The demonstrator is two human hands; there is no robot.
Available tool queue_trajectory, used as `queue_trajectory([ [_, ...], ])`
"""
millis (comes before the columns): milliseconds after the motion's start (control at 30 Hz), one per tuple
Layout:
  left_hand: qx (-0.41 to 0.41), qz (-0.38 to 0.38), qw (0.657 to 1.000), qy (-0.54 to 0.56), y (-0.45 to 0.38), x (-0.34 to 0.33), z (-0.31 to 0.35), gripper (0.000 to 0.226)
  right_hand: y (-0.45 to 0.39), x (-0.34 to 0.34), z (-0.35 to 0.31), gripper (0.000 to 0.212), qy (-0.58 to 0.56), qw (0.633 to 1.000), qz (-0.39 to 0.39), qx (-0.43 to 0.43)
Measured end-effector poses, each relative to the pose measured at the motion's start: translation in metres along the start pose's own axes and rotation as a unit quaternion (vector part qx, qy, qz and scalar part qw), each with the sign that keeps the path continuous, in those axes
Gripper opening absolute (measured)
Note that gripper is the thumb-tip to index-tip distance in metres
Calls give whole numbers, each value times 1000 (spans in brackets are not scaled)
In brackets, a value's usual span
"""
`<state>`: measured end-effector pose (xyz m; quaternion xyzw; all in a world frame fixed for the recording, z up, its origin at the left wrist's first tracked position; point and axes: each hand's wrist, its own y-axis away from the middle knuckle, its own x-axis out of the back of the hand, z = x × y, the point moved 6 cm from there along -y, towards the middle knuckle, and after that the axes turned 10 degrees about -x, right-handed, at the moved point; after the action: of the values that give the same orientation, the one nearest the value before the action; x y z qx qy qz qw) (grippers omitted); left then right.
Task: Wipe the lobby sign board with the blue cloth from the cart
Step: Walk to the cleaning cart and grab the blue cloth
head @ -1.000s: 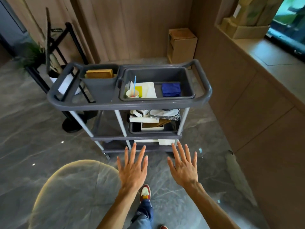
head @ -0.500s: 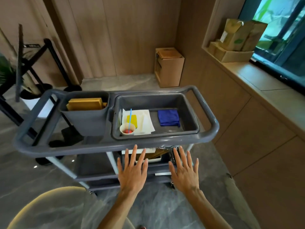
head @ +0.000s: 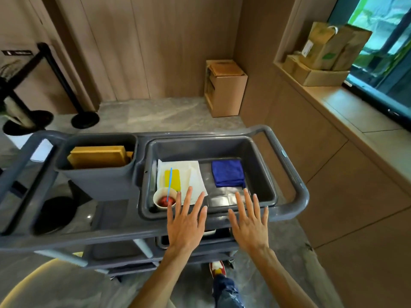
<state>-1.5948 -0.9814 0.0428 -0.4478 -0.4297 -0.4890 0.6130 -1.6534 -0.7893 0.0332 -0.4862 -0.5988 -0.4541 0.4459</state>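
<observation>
While both arms are stretching forward from the bottom of the frame, the left hand [head: 186,221] and the right hand [head: 248,220] are hovering flat, palms down, with every finger spread wide and nothing in either grasp. They are floating over the near rim of the grey cart [head: 295,185], which is filling the middle of the frame. Its large tub [head: 260,165] is sitting just beyond the fingertips, and the blue cloth [head: 228,176] is lying folded in the right half of that tub, just above the right hand's fingers in the picture and not touched by them. To the left of the cloth, a white paper sheet [head: 195,174] is lying flat with a yellow sponge [head: 172,180] on it, and a small cup [head: 165,200] holding something red and a thin blue stick is standing at the sheet's lower left corner, right beside the left index finger. Further left, a deeper bin [head: 97,181] is holding tan slabs [head: 97,156] standing on edge. Toward the upper centre, a cardboard box [head: 225,87] is resting on the floor against the wooden wall. At the upper right, brown paper bags [head: 333,48] are standing on the window ledge. A black barrier post [head: 61,78] is leaning in the upper left. Below the cart, a red and white shoe [head: 217,268] and a denim leg are showing.
</observation>
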Motion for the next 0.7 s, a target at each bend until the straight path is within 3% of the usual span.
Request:
queue_trajectory([
  [400,48,-29,998,16,-113,-47,15,77,-142,5,15,69,-27,999,-31,25],
  [700,89,-62,994,28,-192,-74,16,53,-223,5,21,63,-38,996,-61,53],
])
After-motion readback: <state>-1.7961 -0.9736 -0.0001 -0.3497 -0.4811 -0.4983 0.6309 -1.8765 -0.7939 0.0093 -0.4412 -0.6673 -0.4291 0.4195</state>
